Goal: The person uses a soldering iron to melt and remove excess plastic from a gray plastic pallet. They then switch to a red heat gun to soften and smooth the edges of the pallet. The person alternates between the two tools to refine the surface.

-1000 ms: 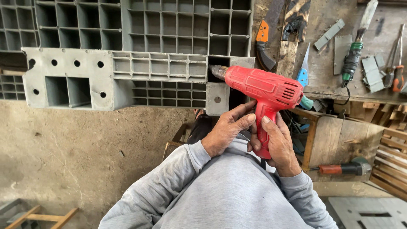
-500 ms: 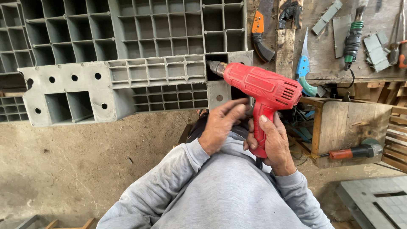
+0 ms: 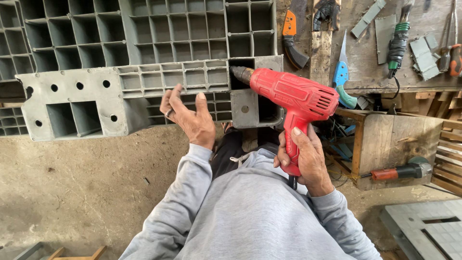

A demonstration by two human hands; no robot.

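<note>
My right hand (image 3: 304, 156) grips the handle of a red electric drill (image 3: 292, 98). The drill's metal chuck points left at a corner block of a grey plastic pallet (image 3: 144, 62) that lies in front of me. My left hand (image 3: 190, 118) is raised with its fingers spread, holding nothing, just in front of the pallet's lower edge. A ring shows on one finger. My grey sweatshirt sleeves fill the bottom of the view.
A wooden workbench (image 3: 385, 72) at right carries a blue-handled saw (image 3: 342, 77), an orange-handled tool (image 3: 291, 36), screwdrivers and metal pieces. A red-handled tool (image 3: 399, 171) lies on a wooden box. The floor is bare concrete (image 3: 72, 192). A grey slab (image 3: 423, 226) sits bottom right.
My left hand has let go of the drill's handle and moved left and up toward the pallet, fingers spread. The right hand still holds the drill.
</note>
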